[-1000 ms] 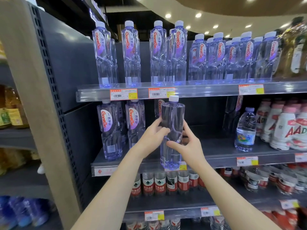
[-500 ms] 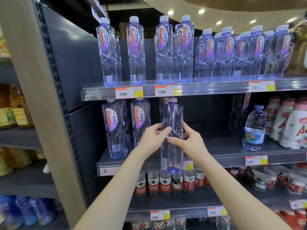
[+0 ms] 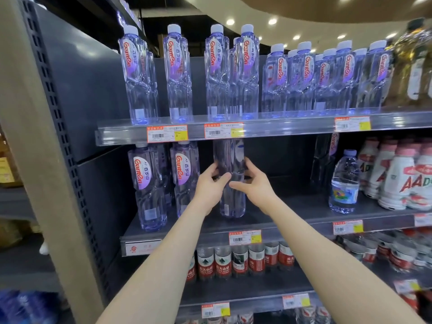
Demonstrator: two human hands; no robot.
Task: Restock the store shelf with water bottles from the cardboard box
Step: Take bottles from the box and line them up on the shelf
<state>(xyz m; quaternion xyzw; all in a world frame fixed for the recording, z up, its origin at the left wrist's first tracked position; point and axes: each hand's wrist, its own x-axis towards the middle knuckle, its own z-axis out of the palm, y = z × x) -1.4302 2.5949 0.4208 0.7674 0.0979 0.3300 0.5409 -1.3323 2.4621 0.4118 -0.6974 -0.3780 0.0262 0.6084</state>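
Observation:
A tall clear purple-tinted water bottle [image 3: 231, 197] stands upright on the middle shelf [image 3: 292, 220], its top hidden behind the upper shelf's price rail. My left hand [image 3: 210, 183] and my right hand [image 3: 252, 181] both grip its waist from either side. To its left stand two matching labelled bottles [image 3: 149, 185] in the same row. The upper shelf [image 3: 280, 129] carries a full row of the same bottles [image 3: 224, 73]. The cardboard box is out of view.
A shorter blue-labelled bottle [image 3: 343, 183] and white drink bottles [image 3: 397, 176] stand at the right of the middle shelf, with a gap between them and the held bottle. Red-labelled bottles [image 3: 233, 260] fill the shelf below. A grey upright post [image 3: 35, 136] bounds the left side.
Both hands have carried the bottle from in front of the shelf edge inward onto the middle shelf; its cap now sits behind the upper shelf's rail. The view moved closer.

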